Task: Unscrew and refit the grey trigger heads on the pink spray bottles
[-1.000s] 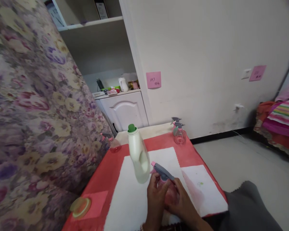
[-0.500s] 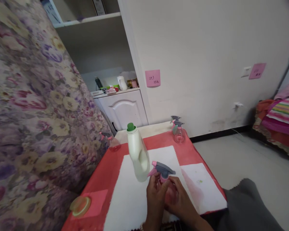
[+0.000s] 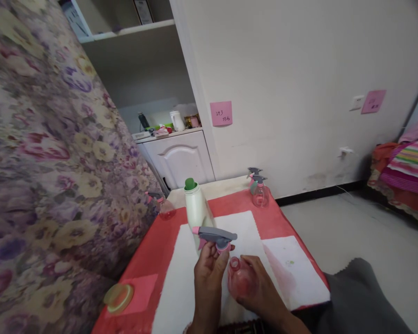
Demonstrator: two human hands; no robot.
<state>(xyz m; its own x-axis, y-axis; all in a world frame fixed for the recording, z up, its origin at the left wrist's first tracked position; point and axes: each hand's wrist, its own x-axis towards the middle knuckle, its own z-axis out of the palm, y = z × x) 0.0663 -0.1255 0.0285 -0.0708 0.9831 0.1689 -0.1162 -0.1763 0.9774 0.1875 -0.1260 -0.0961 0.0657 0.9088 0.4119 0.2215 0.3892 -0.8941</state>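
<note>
My left hand is closed round the neck of a grey and pink spray head, its nozzle pointing left. Just to the right, my right hand grips a clear pink bottle whose open mouth faces up. The spray head and the bottle are apart. Behind the spray head a large pale green jug stands on a white cloth, with a green cup behind its open mouth.
The red-covered table holds a spray bottle at the back left, more spray bottles at the back right, a round yellowish lid at the front left and a stained white sheet on the right. A floral curtain hangs left.
The spray head has come off the bottle and moved left with my left hand. My right hand keeps the bottle, its mouth now uncovered.
</note>
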